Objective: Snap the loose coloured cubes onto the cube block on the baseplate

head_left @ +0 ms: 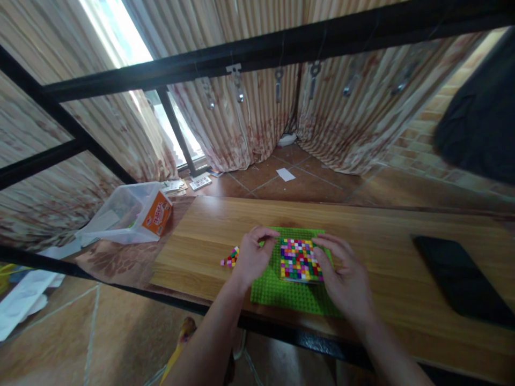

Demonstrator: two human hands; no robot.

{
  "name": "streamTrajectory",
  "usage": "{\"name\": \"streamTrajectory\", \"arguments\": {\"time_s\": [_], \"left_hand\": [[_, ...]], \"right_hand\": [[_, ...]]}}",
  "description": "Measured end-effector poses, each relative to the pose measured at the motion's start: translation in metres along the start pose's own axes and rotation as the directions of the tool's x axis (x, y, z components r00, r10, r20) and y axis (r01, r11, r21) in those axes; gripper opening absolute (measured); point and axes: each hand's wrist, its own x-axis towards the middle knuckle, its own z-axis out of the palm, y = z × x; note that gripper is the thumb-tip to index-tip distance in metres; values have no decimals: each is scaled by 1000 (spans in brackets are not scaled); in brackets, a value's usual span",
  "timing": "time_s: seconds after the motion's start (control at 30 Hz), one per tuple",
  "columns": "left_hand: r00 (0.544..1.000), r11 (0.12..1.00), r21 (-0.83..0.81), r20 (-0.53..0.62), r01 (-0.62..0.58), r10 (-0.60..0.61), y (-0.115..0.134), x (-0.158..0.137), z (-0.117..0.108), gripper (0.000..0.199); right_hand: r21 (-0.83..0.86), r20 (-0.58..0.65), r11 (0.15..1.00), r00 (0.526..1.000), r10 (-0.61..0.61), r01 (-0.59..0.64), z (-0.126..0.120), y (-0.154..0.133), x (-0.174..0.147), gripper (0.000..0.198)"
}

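Past the left end of your wooden tabletop (386, 257) sits a translucent tub (120, 236), contents too blurred to name. Your green studded baseplate (293, 301) bears the multicoloured brick panel (298, 260), with no clear long axis. Your right hand (348, 273) is nearer, at its right edge; your left hand (255, 254) is just left. Both pinch narrowly; I cannot tell whether either holds anything. Loose bricks (231, 258) lie left of your left hand.
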Motion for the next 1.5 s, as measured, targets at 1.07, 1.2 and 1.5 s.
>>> {"name": "streamTrajectory", "arguments": {"time_s": [1.07,1.2,1.5], "left_hand": [[990,986,100,46,130,-135,4,-19,18,28],[979,977,89,57,192,-197,5,-18,23,29],[979,980,75,84,182,-188,10,-17,26,32]], "right_hand": [[-145,62,986,996,-68,77,-1,-7,28,30],[-129,67,989,996,-59,67,0,-5,33,28],[30,118,989,983,142,-147,8,-4,30,21]]}}
